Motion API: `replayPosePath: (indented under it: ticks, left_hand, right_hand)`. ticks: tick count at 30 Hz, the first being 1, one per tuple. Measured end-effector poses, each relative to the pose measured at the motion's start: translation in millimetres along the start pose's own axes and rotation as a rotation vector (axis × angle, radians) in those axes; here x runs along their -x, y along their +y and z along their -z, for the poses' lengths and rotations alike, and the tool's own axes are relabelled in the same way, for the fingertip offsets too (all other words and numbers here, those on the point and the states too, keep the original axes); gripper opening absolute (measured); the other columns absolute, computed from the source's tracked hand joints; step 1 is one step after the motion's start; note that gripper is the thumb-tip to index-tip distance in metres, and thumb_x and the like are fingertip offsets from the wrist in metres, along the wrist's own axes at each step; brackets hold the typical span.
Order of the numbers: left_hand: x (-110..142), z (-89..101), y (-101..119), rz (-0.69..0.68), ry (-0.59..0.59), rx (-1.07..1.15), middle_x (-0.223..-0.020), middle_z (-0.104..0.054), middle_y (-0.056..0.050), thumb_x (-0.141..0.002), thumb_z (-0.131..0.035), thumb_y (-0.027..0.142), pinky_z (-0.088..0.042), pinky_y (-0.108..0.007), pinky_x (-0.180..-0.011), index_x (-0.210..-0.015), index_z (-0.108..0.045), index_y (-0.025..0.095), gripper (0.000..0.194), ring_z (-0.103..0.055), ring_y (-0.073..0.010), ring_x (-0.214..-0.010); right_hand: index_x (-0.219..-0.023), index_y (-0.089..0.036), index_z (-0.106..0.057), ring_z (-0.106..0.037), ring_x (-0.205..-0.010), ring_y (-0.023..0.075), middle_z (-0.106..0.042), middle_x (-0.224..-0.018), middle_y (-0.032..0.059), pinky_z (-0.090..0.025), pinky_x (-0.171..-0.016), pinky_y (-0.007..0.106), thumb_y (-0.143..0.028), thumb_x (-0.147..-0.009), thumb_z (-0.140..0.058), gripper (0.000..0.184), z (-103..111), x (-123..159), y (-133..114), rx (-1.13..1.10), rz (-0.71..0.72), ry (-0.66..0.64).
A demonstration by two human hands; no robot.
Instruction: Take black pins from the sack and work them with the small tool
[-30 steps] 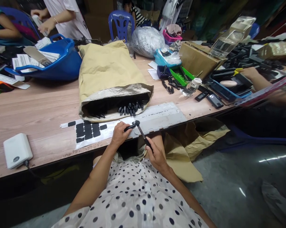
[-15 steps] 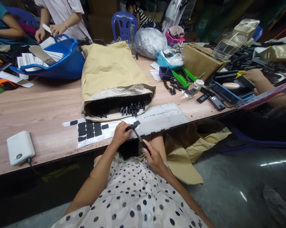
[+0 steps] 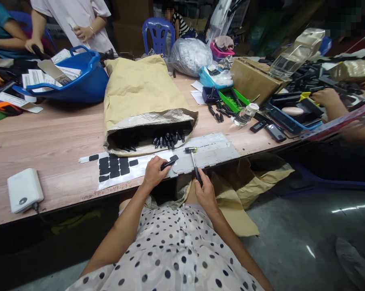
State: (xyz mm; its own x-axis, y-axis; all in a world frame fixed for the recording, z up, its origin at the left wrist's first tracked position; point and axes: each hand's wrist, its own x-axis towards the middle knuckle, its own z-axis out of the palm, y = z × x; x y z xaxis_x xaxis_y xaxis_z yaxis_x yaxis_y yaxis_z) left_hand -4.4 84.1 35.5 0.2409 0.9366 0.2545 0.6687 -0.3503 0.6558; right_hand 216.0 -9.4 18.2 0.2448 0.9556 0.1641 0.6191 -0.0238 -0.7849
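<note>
My left hand [image 3: 154, 171] is closed on a slim black pen-like part [image 3: 168, 164] at the table's front edge. Close beyond its tip lies a black rounded pad [image 3: 174, 158]. My right hand [image 3: 205, 188] grips a small hammer [image 3: 194, 161] by its black handle. The hammer's head, dark with a yellow-green end, rests on or just above the grey board [image 3: 215, 151]. Left of my left hand, a white sheet [image 3: 137, 173] carries rows of black pads [image 3: 114, 166]. Behind, a tan sack [image 3: 146, 89] opens towards me, with several black pen-like parts [image 3: 168, 140] in its mouth.
A white power bank [image 3: 25, 190] with a cable sits at the left. A blue basin [image 3: 79, 83] of small boxes stands farther back. To the right are a green tray [image 3: 233, 99], a small clear bottle [image 3: 246, 114] and a blue tray [image 3: 291, 121] near another person's hand [image 3: 328, 99].
My right hand has swung the hammer rightwards, away from the black part, and its head is now over the grey board. My left hand keeps its hold. A co-worker's hands have moved apart.
</note>
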Motion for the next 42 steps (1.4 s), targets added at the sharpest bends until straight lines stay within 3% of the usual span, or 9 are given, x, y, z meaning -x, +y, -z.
replayPosePath:
  ticks: [10,14,19,24,27,33,36,38,42]
  left_hand:
    - [11.8,9.8,7.5,-0.133,-0.092,-0.029,-0.088,-0.066,-0.004,-0.087,-0.064,0.032,-0.046,-0.037,-0.081,-0.091,-0.072,0.023,0.013,-0.058,-0.0221,-0.087]
    - [39.9,9.5,13.5,-0.222,-0.080,-0.086,-0.117,-0.067,-0.009,-0.085,-0.065,0.030,-0.047,-0.046,-0.097,-0.092,-0.073,0.024,0.012,-0.059,-0.0285,-0.111]
    - [75.5,-0.3,15.6,-0.268,-0.121,-0.218,-0.149,-0.052,-0.010,-0.083,-0.066,0.026,-0.038,-0.056,-0.113,-0.088,-0.074,0.025,0.009,-0.043,-0.0363,-0.140]
    - [87.6,-10.9,19.2,-0.264,-0.123,-0.278,-0.156,-0.046,-0.009,-0.081,-0.071,0.025,-0.033,-0.058,-0.118,-0.086,-0.073,0.025,0.006,-0.037,-0.0374,-0.146]
    - [81.6,-12.4,24.2,-0.235,-0.067,-0.237,-0.149,-0.053,-0.011,-0.081,-0.072,0.030,-0.036,-0.058,-0.114,-0.094,-0.073,0.025,0.014,-0.042,-0.0379,-0.141]
    - [28.6,15.7,13.5,0.078,0.294,-0.138,-0.106,-0.067,-0.011,-0.091,-0.057,0.032,-0.050,-0.045,-0.095,-0.094,-0.067,0.021,0.015,-0.062,-0.0283,-0.104]
    - [-5.3,45.6,-1.6,0.358,0.453,-0.184,-0.106,-0.064,-0.013,-0.091,-0.053,0.034,-0.051,-0.043,-0.091,-0.100,-0.064,0.019,0.021,-0.063,-0.0288,-0.102]
    - [-23.7,63.6,-9.2,0.554,0.468,-0.245,-0.108,-0.064,-0.014,-0.091,-0.053,0.035,-0.052,-0.044,-0.090,-0.106,-0.063,0.019,0.025,-0.063,-0.0306,-0.103]
    - [-46.0,80.2,-13.8,0.811,0.274,-0.340,-0.103,-0.070,-0.015,-0.089,-0.059,0.041,-0.052,-0.050,-0.088,-0.112,-0.064,0.020,0.032,-0.065,-0.0372,-0.105]
  right_hand:
    - [-0.143,-0.017,-0.057,-0.065,-0.118,0.0250,-0.071,-0.126,0.0119,-0.054,-0.103,0.039,-0.031,-0.090,-0.048,0.055,-0.6,-7.7,7.6,0.027,0.012,-0.052]
    - [-0.143,-0.017,-0.057,-0.065,-0.119,0.0258,-0.070,-0.126,0.0121,-0.054,-0.103,0.040,-0.029,-0.090,-0.048,0.055,-2.4,-7.1,9.5,0.024,0.033,-0.037]
    - [-0.144,-0.018,-0.057,-0.064,-0.120,0.0269,-0.069,-0.128,0.0124,-0.054,-0.104,0.043,-0.027,-0.090,-0.048,0.055,-3.5,-6.8,10.0,0.032,0.047,-0.014]
    - [-0.145,-0.019,-0.055,-0.065,-0.118,0.0264,-0.070,-0.126,0.0122,-0.055,-0.102,0.042,-0.027,-0.091,-0.046,0.056,-4.7,-7.3,10.1,0.056,0.067,-0.015]
    - [-0.144,-0.018,-0.055,-0.064,-0.119,0.0272,-0.070,-0.125,0.0129,-0.055,-0.102,0.043,-0.027,-0.091,-0.046,0.055,-4.8,-7.5,9.0,0.062,0.059,-0.015]
    - [-0.141,-0.015,-0.058,-0.065,-0.115,0.0275,-0.071,-0.122,0.0141,-0.055,-0.102,0.043,-0.027,-0.089,-0.046,0.055,-4.0,-7.8,6.5,0.041,0.031,-0.022]
    - [-0.141,-0.016,-0.059,-0.066,-0.115,0.0273,-0.071,-0.123,0.0136,-0.055,-0.101,0.043,-0.027,-0.088,-0.046,0.055,-4.4,-7.7,6.8,0.027,0.041,-0.016]
    - [-0.141,-0.016,-0.058,-0.066,-0.115,0.0272,-0.071,-0.122,0.0134,-0.056,-0.100,0.043,-0.027,-0.088,-0.046,0.055,-4.9,-7.6,7.8,0.035,0.047,-0.013]
    - [-0.143,-0.018,-0.057,-0.067,-0.112,0.0264,-0.072,-0.119,0.0127,-0.057,-0.099,0.042,-0.026,-0.089,-0.046,0.055,-5.3,-7.4,10.3,0.055,0.069,-0.011]
